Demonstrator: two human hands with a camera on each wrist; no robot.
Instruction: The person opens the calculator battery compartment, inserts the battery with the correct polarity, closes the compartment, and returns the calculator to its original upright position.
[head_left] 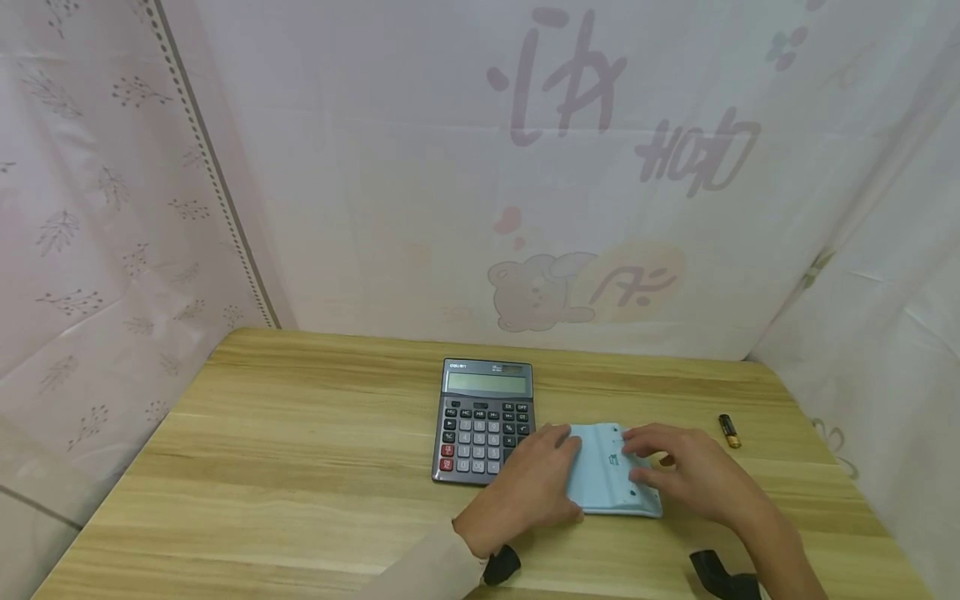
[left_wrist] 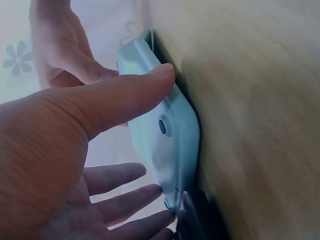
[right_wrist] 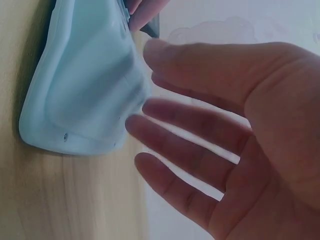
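"Calculator [head_left: 489, 383]?"
"One, face up, just left of the left fingers."
"Blue device [head_left: 597, 475]?"
"One, back up, between both hands: left hand [head_left: 527, 483] gripping its edges with thumb and fingers; right hand [head_left: 693, 467] released, fingers loose over it (contact unclear)."
"Battery [head_left: 729, 431]?"
"One, right of the right fingers."

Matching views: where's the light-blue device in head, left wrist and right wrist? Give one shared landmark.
Head: light-blue device low, right of centre, between left hand and right hand.
Left wrist: light-blue device around mid-frame, partly behind the left hand.
Right wrist: light-blue device upper left, cut off by the top edge.
Shared landmark: wooden tabletop.
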